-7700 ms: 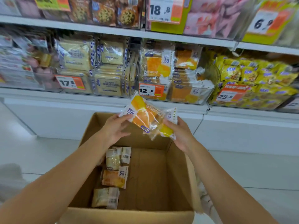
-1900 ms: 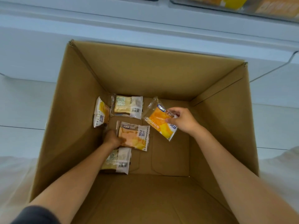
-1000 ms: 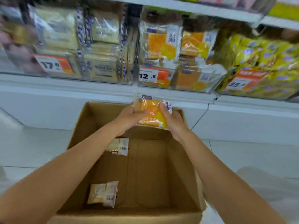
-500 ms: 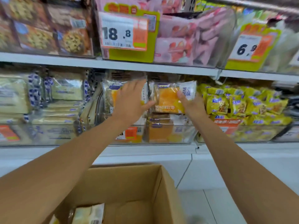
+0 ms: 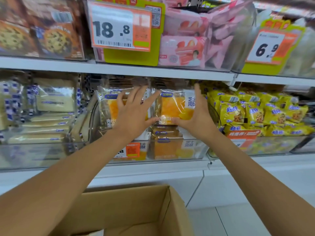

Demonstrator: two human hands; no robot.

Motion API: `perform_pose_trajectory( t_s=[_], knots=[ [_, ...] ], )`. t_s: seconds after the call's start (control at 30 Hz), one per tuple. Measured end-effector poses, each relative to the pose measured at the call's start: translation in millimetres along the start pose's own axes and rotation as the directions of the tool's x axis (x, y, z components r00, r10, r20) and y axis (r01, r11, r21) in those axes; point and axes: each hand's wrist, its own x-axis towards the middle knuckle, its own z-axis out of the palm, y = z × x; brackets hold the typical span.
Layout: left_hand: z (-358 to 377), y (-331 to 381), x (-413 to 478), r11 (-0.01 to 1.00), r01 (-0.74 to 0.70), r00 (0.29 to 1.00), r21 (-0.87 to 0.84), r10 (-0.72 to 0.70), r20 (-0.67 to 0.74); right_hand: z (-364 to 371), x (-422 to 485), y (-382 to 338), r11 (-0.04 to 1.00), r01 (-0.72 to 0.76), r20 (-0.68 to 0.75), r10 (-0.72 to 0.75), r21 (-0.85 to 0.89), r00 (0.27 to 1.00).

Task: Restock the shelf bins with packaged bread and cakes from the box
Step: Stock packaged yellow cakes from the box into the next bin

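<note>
Head: bread pack (image 5: pixel 172 108) now atop stack (image 5: pixel 166 133)

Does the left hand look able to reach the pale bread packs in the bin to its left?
Probably yes: the left hand lies open on an orange pack, holding nothing, and the pale bread packs sit uncovered above their bin's clear front.

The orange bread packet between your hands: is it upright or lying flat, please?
Upright: the orange bread packet stands face-out atop flat-lying packets, between left hand and right hand.
</note>
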Motion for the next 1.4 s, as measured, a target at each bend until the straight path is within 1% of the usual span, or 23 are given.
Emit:
perform_pose_trajectory(
  t_s=[0.03, 0.1, 0.2, 0.27, 0.37, 0.43, 0.5, 0.53, 0.57, 0.63, 0.7, 0.77, 0.8, 0.83, 0.87, 0.9, 1.0, 1.07, 1.13, 1.2, 1.23, 1.3, 1.4],
  knots=[
    [2, -1, 2, 1.000, 0.007, 1.000, 0.008, -0.007, 0.001, 2, 0, 1, 0.998, 0.022, 0.044, -0.019, -0.051, 0.999],
    [4, -1, 6, 1.000, 0.030, 0.999, 0.010, -0.030, 0.017, 5, 6, 2, 0.997, 0.013, 0.069, -0.008, -0.071, 0.998],
    [2, 1, 6, 0.999, 0.044, 0.998, 0.000, -0.044, 0.051, 6, 8, 1, 0.996, -0.024, 0.052, 0.028, -0.088, 0.998],
    [-7, 2, -1, 0.999, 0.022, 0.998, -0.037, -0.020, 0.055, 2, 1, 0, 0.983, -0.045, 0.049, 0.055, -0.176, 0.997],
    [-29, 2, -18, 0.988, 0.010, 1.000, -0.152, -0.008, 0.016, -4, -19, -9, 0.954, -0.030, -0.009, 0.029, -0.299, 1.000],
    [-42, 3, -38, 0.970, 0.018, 1.000, -0.242, -0.014, 0.014, -3, -40, -20, 0.955, 0.007, -0.068, -0.028, -0.295, 0.997],
    [-49, 3, -69, 0.945, 0.045, 0.997, -0.323, -0.021, 0.077, 7, -66, -30, 0.972, 0.084, -0.088, -0.105, -0.219, 0.991],
    [-50, 0, -90, 0.920, 0.089, 0.990, -0.382, -0.038, 0.138, 17, -81, -34, 0.975, 0.119, -0.055, -0.131, -0.190, 0.990],
    [-51, -2, -114, 0.889, 0.151, 0.978, -0.433, -0.069, 0.199, 27, -98, -37, 0.975, 0.140, 0.008, -0.140, -0.173, 0.990],
    [-49, -8, -166, 0.873, 0.239, 0.957, -0.424, -0.137, 0.256, 54, -137, -38, 0.982, 0.108, 0.212, -0.073, -0.157, 0.974],
    [-48, -13, -221, 0.894, 0.277, 0.953, -0.352, -0.208, 0.220, 86, -177, -29, 0.985, 0.060, 0.405, 0.012, -0.164, 0.914],
    [-42, -17, -271, 0.890, 0.312, 0.946, -0.333, -0.257, 0.200, 120, -213, -13, 0.984, 0.004, 0.522, 0.091, -0.178, 0.848],
    [-38, -19, -293, 0.880, 0.339, 0.933, -0.331, -0.271, 0.235, 136, -228, -5, 0.984, -0.027, 0.559, 0.123, -0.177, 0.820],
    [-31, -22, -314, 0.865, 0.379, 0.911, -0.328, -0.287, 0.295, 152, -241, 3, 0.983, -0.050, 0.583, 0.145, -0.177, 0.800],
    [-20, -26, -333, 0.844, 0.436, 0.873, -0.312, -0.312, 0.375, 167, -251, 9, 0.980, -0.069, 0.602, 0.170, -0.188, 0.780],
    [-7, -31, -351, 0.810, 0.506, 0.820, -0.297, -0.346, 0.455, 182, -259, 16, 0.976, -0.086, 0.619, 0.195, -0.202, 0.761],
    [39, -48, -400, 0.670, 0.708, 0.622, -0.224, -0.442, 0.647, 220, -276, 31, 0.961, -0.136, 0.673, 0.265, -0.239, 0.691],
    [71, -58, -426, 0.638, 0.759, 0.502, -0.130, -0.447, 0.741, 243, -284, 44, 0.955, -0.159, 0.705, 0.291, -0.249, 0.647],
    [101, -65, -445, 0.661, 0.748, 0.426, -0.062, -0.406, 0.809, 263, -292, 57, 0.949, -0.183, 0.721, 0.315, -0.258, 0.617],
    [130, -72, -456, 0.750, 0.661, 0.401, -0.012, -0.340, 0.851, 281, -301, 69, 0.932, -0.225, 0.714, 0.363, -0.285, 0.598],
    [144, -77, -459, 0.780, 0.626, 0.402, -0.008, -0.314, 0.860, 287, -304, 75, 0.921, -0.247, 0.708, 0.389, -0.301, 0.589],
    [169, -85, -464, 0.774, 0.633, 0.409, -0.017, -0.316, 0.856, 297, -307, 84, 0.905, -0.278, 0.698, 0.425, -0.322, 0.576],
    [192, -90, -469, 0.752, 0.658, 0.395, 0.037, -0.387, 0.833, 307, -309, 94, 0.904, -0.293, 0.695, 0.427, -0.311, 0.579]
  ],
)
